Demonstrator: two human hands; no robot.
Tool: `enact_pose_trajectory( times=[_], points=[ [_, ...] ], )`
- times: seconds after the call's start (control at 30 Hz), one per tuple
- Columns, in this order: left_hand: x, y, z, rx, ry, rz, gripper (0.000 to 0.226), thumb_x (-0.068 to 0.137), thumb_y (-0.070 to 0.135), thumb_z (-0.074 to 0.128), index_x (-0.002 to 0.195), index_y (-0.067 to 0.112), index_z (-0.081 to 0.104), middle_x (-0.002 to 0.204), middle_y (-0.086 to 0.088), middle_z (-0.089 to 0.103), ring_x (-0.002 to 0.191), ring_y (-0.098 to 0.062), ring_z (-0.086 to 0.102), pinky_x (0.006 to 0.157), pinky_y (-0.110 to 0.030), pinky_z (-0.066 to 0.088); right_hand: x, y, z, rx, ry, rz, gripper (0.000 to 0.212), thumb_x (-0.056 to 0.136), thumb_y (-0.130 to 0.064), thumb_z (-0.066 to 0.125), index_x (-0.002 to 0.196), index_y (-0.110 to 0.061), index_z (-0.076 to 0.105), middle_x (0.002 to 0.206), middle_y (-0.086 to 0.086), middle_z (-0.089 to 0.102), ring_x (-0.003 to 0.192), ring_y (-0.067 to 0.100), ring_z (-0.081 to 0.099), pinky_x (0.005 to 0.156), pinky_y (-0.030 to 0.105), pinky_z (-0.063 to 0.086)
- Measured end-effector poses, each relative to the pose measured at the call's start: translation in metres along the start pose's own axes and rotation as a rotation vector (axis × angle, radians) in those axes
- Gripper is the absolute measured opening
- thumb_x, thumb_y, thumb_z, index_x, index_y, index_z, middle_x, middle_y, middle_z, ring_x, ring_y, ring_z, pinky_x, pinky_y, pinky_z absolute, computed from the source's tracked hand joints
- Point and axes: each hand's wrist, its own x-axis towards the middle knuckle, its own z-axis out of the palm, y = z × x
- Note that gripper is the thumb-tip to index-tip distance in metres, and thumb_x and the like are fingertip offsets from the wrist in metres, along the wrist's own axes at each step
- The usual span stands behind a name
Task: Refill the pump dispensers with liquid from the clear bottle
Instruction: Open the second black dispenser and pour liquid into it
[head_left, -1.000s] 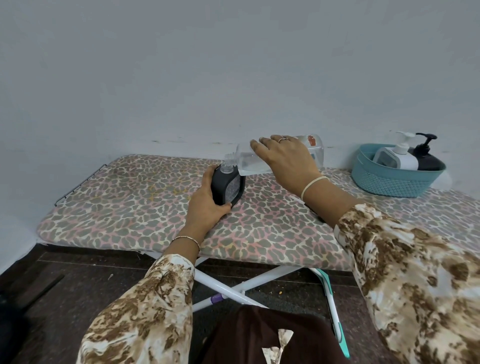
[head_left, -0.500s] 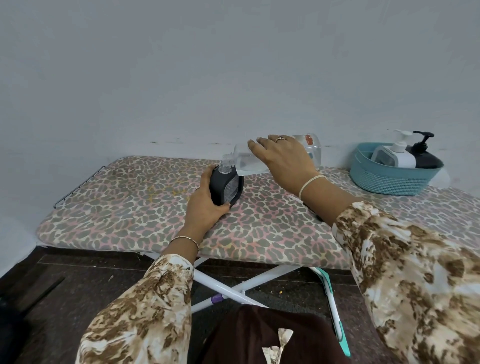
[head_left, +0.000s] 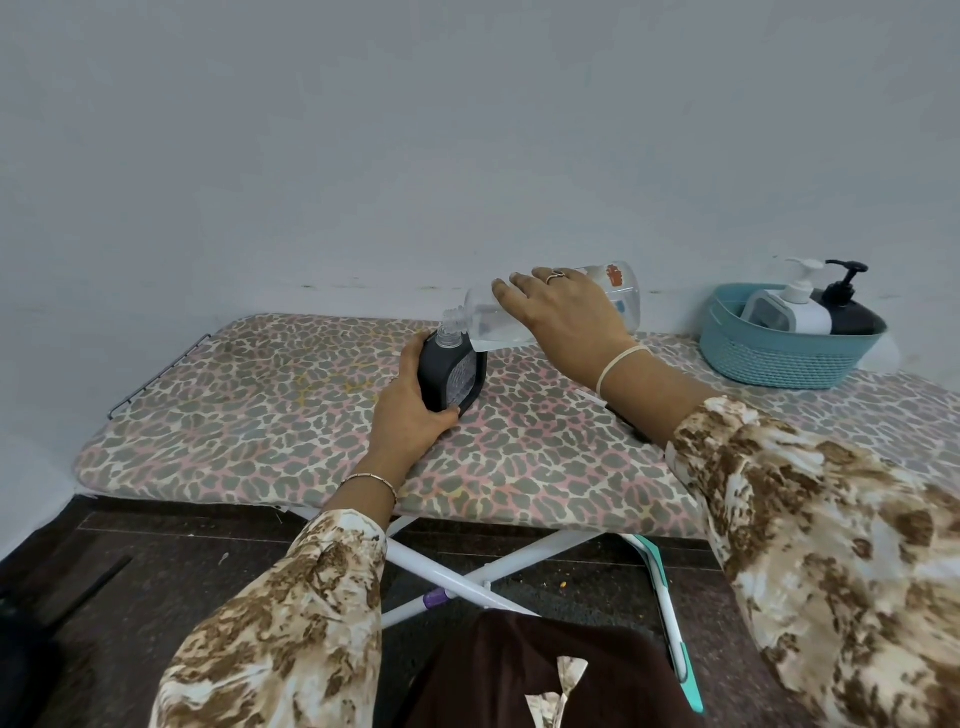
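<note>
A dark dispenser bottle (head_left: 457, 382) with its pump off stands on the leopard-print ironing board (head_left: 260, 415). My left hand (head_left: 413, 410) grips it from the left side. My right hand (head_left: 563, 317) holds the clear bottle (head_left: 485, 322) from above, tipped almost flat, its open neck touching the dispenser's mouth. Clear liquid lies in the lower part of the clear bottle. A teal basket (head_left: 779, 358) at the far right holds a white pump dispenser (head_left: 795, 306) and a black pump dispenser (head_left: 849, 312).
The board stands against a pale wall on white crossed legs (head_left: 467, 577) over a dark floor. A wire rack (head_left: 156, 374) ends the board on the left. A dark object lies on the board under my right forearm, mostly hidden.
Both hands and both bottles hold nearly the same pose. The clear bottle has tipped very slightly; the view has shifted a little.
</note>
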Motion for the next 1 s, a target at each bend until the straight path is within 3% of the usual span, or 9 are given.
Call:
enact_pose_trajectory(
  times=[0.13, 0.7, 1.0],
  points=[
    [-0.0001, 0.0007, 0.0, 0.008, 0.004, -0.003, 0.099, 0.071, 0.018, 0.082, 0.147, 0.035, 0.02, 0.127, -0.007, 0.06, 0.102, -0.028, 0.065, 0.083, -0.036, 0.056, 0.0006, -0.0005, 0.0004, -0.012, -0.006, -0.006, 0.063, 0.079, 0.004, 0.06, 0.139, -0.009, 0.043, 0.132, 0.016, 0.057, 0.119, 0.035, 0.057, 0.094, 0.04, 0.046],
    [-0.0002, 0.0007, 0.0005, 0.002, 0.009, -0.006, 0.1, 0.072, 0.016, 0.081, 0.148, 0.034, 0.019, 0.126, -0.007, 0.061, 0.1, -0.028, 0.065, 0.078, -0.027, 0.05, 0.0013, 0.0013, -0.0014, -0.007, 0.007, -0.017, 0.063, 0.086, 0.002, 0.052, 0.145, -0.01, 0.032, 0.142, 0.017, 0.047, 0.128, 0.036, 0.048, 0.102, 0.039, 0.039],
    [0.0006, -0.0012, 0.001, 0.014, 0.011, 0.0, 0.1, 0.071, 0.018, 0.082, 0.147, 0.035, 0.019, 0.127, -0.007, 0.06, 0.1, -0.028, 0.065, 0.081, -0.034, 0.055, 0.002, 0.0014, -0.0021, -0.022, 0.0, -0.022, 0.062, 0.084, 0.002, 0.055, 0.142, -0.01, 0.037, 0.138, 0.016, 0.052, 0.125, 0.036, 0.052, 0.099, 0.039, 0.042]
  ],
)
